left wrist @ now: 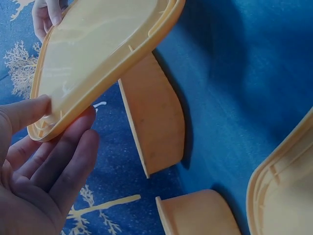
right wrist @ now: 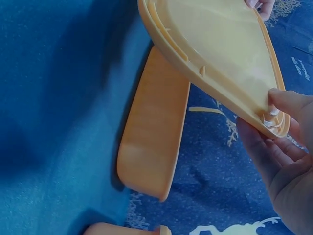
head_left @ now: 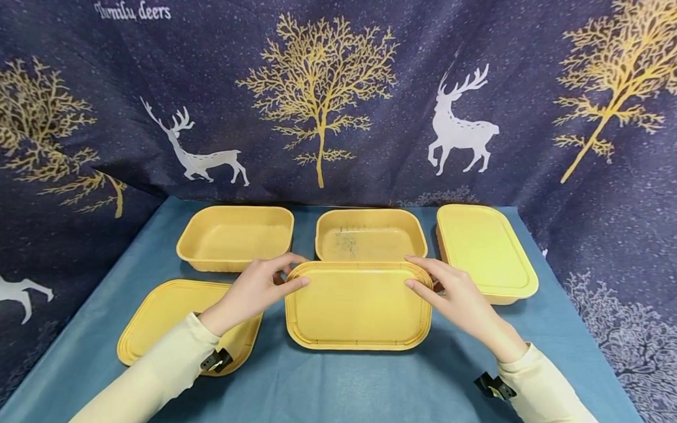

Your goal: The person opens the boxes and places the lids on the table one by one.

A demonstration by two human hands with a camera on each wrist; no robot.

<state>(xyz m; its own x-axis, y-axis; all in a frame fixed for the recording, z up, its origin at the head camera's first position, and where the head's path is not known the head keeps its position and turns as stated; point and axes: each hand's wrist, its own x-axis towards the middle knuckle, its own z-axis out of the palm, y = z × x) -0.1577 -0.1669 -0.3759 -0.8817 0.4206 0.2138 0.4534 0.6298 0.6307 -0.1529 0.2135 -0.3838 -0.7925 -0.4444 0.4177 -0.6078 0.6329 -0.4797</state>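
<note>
A yellow rectangular lid (head_left: 359, 309) with rounded corners is held up in front of the middle box, its ribbed inner side toward me. My left hand (head_left: 263, 290) pinches its upper left corner, thumb on the near face and fingers behind. At the upper right corner my right hand (head_left: 453, 296) grips it the same way. Both wrist views show the lid (left wrist: 98, 54) raised off the table. Behind it stands an uncovered yellow box (head_left: 371, 234) with dark marks inside; the lid hides part of its front.
Another uncovered yellow box (head_left: 237, 236) stands at the back left. A second lid (head_left: 167, 314) lies on the blue tablecloth (head_left: 338, 392) under my left forearm. At the right is a box with its lid on (head_left: 488, 248). A deer-patterned cloth (head_left: 376, 101) hangs behind.
</note>
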